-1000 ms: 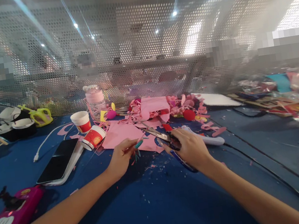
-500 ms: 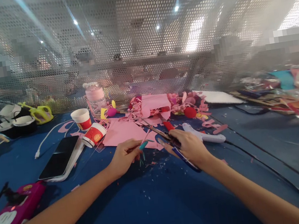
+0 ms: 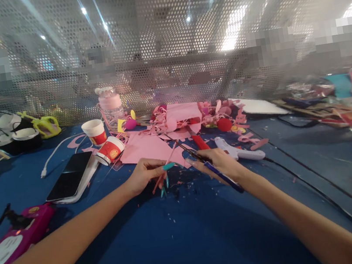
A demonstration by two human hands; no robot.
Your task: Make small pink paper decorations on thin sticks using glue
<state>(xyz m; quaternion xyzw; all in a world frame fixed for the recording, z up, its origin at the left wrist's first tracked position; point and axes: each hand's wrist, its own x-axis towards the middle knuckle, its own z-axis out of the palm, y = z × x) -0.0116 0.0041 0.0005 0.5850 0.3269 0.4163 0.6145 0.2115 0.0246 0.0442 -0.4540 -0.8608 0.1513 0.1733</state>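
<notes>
My left hand point(image 3: 147, 175) has its thumb and fingers pinched on a thin pink paper strip point(image 3: 159, 182), part of which hangs below the fingers. Blue-green nails show on this hand. Facing it, my right hand point(image 3: 218, 163) is closed around blue-handled scissors point(image 3: 223, 173), their blades pointing away to the upper left. Behind both hands lies a flat sheet of pink paper point(image 3: 145, 147). A heap of pink paper pieces and curls point(image 3: 183, 117) is piled farther back. Whether the blades touch the strip I cannot tell.
A white glue gun point(image 3: 240, 152) with a black cable lies right of my right hand. Leftward are two paper cups point(image 3: 110, 150), a phone point(image 3: 70, 176) and a magenta power strip point(image 3: 22, 236). A clear bottle point(image 3: 111, 108) stands before the perforated metal screen point(image 3: 163, 45).
The scissors have turned in my right hand, so the blue handle shows longer along the wrist. More of the pink strip shows under my left hand. The camera view has shifted slightly.
</notes>
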